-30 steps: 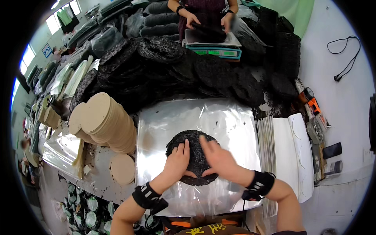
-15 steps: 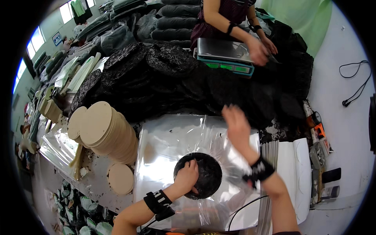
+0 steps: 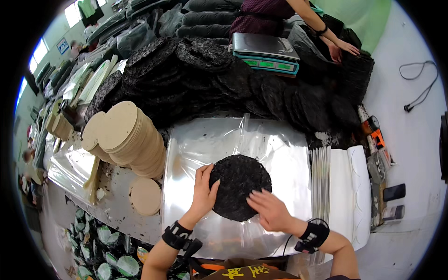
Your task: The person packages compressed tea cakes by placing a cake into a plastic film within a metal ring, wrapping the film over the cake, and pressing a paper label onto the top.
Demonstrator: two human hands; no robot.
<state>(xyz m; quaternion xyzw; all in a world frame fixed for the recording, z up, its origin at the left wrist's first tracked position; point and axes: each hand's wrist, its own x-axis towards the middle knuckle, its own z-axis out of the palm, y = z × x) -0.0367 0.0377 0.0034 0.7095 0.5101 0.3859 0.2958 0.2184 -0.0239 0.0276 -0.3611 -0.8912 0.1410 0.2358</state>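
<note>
A round, black, crinkled disc of what looks like dried seaweed (image 3: 237, 184) lies flat on clear plastic film (image 3: 196, 135) in front of me. At its left edge my left hand (image 3: 203, 193) rests with thumb and fingers apart, cupping the rim. The thumb tip touches the disc. My right hand (image 3: 270, 210) is over the lower right edge, fingers stretched out and slightly blurred. Neither hand visibly grips anything. Black straps are around both wrists.
Beyond the film lies a heap of similar black discs (image 3: 196, 60). Stacked beige round cards (image 3: 135, 135) stand left. A teal scale (image 3: 266, 65) sits behind the heap, near a co-worker's hands (image 3: 343, 49). Folded film edges (image 3: 320, 186) and a phone (image 3: 394, 192) are right.
My right hand has come down from the far edge to the disc. My left hand has moved from the disc's middle to its left rim. The co-worker's hands shifted right, away from the scale.
</note>
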